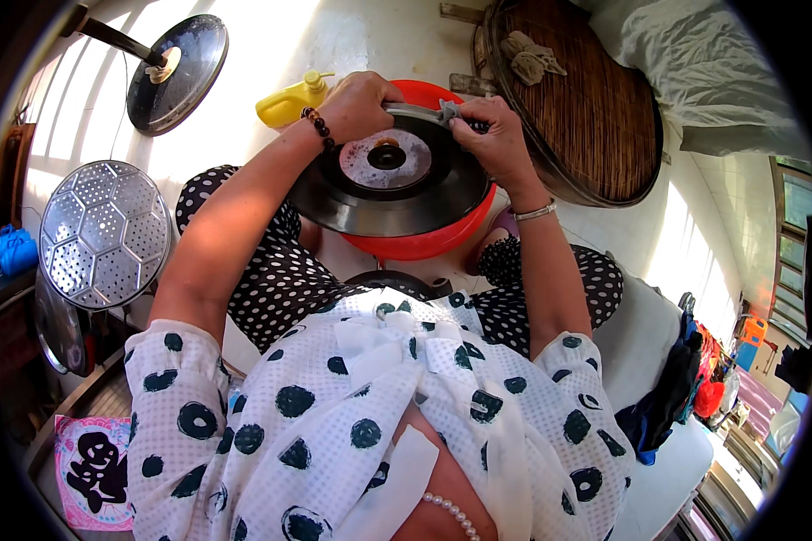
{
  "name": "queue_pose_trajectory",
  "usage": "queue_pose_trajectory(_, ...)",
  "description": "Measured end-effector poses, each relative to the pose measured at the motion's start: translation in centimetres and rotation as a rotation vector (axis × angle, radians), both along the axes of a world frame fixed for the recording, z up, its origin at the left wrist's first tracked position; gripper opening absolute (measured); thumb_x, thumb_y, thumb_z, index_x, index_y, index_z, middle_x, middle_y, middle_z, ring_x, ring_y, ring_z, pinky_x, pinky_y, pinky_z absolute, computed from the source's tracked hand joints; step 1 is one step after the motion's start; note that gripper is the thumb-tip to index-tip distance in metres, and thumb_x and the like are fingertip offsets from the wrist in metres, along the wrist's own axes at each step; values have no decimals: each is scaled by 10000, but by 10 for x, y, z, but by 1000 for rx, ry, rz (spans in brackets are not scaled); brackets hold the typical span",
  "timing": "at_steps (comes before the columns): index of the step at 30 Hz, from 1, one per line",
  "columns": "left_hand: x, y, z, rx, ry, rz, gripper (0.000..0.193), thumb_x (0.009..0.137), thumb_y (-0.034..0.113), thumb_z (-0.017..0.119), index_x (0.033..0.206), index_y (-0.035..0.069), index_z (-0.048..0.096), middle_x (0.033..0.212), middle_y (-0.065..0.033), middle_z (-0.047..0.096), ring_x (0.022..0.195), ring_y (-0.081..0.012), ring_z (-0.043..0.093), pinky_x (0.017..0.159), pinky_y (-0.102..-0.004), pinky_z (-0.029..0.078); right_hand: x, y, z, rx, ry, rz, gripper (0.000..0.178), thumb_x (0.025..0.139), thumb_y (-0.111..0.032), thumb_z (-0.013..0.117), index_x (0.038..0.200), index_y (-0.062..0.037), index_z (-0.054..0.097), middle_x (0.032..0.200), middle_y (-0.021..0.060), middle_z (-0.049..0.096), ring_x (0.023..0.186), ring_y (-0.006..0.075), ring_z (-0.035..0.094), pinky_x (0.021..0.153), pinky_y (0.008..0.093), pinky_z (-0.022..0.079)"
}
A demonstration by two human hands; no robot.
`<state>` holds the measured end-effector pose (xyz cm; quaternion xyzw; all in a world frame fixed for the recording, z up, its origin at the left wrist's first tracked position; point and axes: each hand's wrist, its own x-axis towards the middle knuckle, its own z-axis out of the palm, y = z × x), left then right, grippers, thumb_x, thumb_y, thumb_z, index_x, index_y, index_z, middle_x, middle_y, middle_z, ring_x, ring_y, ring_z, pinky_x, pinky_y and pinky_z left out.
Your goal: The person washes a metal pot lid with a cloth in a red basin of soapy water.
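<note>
A round, dark pot lid (379, 207) rests tilted over a red basin (424, 245). White suds ring the dark knob-like part at its middle. My left hand (359, 105) is closed on the lid's far rim, its fingertips partly hidden. At the far right of that rim, my right hand (493, 135) pinches a small grey cloth (448, 111) against the edge. What the cloth is made of is too small to tell. Just beyond my left wrist lies a yellow bottle with a pump top (284, 104).
A large round wooden tray with brown slats (595, 108) leans at the far right, a rag (530, 59) on it. On the left stand a perforated metal steamer plate (106, 236) and a dark round disc (177, 77). A stool's dark rim (397, 282) shows between my knees.
</note>
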<state>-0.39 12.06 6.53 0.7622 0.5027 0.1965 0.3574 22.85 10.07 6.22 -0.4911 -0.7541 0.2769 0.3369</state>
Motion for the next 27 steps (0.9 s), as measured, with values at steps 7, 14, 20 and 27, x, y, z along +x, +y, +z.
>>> queue_pose_trajectory(7,-11,7,-5,-48,-63,43,243,629,75,603,850,52,699,702,-170,644,648,-268,634,653,-337,501,28,1,-14,-209,44,-12,160,719,-142,618,815,-34,686,763,50,643,808,201,549,737,292,449)
queue_pose_trajectory(14,-2,4,-4,-19,-75,19,266,672,25,592,919,-15,685,716,-124,680,628,-128,622,625,-268,500,9,5,-8,21,98,13,140,718,-118,623,769,10,653,677,79,612,691,177,542,690,281,442)
queue_pose_trajectory(20,-1,4,-2,-7,6,-65,236,664,32,597,879,-12,685,725,-131,672,650,-168,629,640,-280,500,2,1,6,-302,19,146,136,694,-108,627,764,8,627,742,91,625,756,238,542,705,314,455)
queue_pose_trajectory(27,-6,1,23,206,75,-35,248,692,61,613,935,44,657,740,-112,654,655,-200,618,629,-298,483,0,2,21,10,37,13,140,678,-94,624,774,8,623,707,91,585,716,208,519,690,297,444)
